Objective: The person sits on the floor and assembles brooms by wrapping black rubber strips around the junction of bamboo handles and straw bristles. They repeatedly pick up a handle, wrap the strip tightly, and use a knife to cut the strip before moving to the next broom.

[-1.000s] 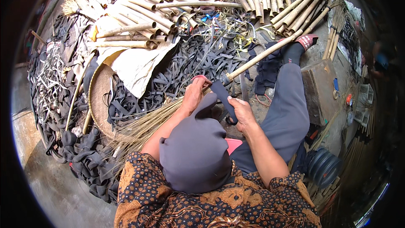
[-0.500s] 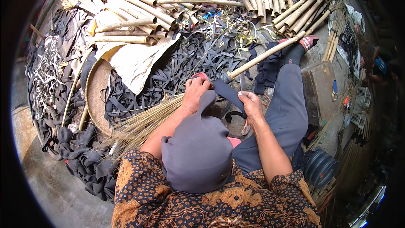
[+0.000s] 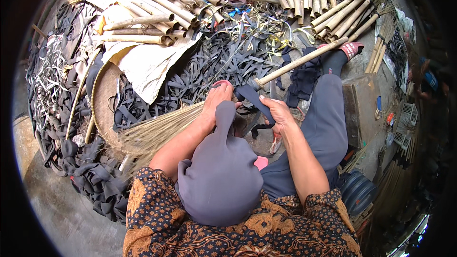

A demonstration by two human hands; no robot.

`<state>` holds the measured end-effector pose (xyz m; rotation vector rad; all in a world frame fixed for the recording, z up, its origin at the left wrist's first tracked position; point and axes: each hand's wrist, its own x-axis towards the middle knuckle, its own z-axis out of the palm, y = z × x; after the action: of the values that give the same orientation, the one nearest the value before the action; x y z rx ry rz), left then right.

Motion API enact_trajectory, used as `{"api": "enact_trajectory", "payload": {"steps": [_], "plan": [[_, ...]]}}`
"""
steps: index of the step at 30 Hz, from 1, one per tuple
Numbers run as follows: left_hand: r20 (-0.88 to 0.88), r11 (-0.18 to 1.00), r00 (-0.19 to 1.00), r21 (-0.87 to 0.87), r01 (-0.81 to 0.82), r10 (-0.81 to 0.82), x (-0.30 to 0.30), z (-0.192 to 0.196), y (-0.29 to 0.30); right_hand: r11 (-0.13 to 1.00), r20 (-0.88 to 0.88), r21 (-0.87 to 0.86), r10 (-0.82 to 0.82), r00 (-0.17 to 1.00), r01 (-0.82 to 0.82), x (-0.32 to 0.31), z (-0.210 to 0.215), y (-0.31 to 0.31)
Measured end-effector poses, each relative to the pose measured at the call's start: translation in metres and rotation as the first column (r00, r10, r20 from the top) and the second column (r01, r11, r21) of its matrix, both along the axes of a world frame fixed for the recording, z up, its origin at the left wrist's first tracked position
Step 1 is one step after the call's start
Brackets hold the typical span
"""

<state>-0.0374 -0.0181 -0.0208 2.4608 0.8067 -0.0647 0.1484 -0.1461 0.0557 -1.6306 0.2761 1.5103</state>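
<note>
A broom lies slantwise before me, its pale bamboo handle reaching to the upper right and its straw bristles spreading to the lower left beneath my left forearm. My left hand is closed round the broom where bristles and handle meet; some of its fingers are hidden. From that neck a dark stretchy strip runs taut to my right hand, which pinches it. The strip's loose tail hangs below my right hand. A smooth grey cloth shape between my arms hides what lies under it.
Dark strips lie heaped ahead, beside a round woven tray with a white cloth. Bamboo poles are stacked at the far side. A wooden block stands right of my leg; scissors lie near my right hand.
My right hand has moved slightly up and left, and the strip looks narrower and more turned. My left hand stays at the broom's neck.
</note>
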Motion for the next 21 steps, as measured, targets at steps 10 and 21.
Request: {"api": "enact_trajectory", "payload": {"steps": [10,21], "plan": [[-0.026,0.986,0.999,0.165,0.027,-0.023,0.029,0.0,-0.009,0.995,0.06,0.097,0.013,0.998,-0.019,-0.008,-0.016,0.012],[-0.225,0.962,0.972,-0.272,0.007,-0.071,0.048,0.0,0.032,0.985,0.202,0.167,-0.005,0.979,-0.029,-0.009,-0.031,-0.006]]}}
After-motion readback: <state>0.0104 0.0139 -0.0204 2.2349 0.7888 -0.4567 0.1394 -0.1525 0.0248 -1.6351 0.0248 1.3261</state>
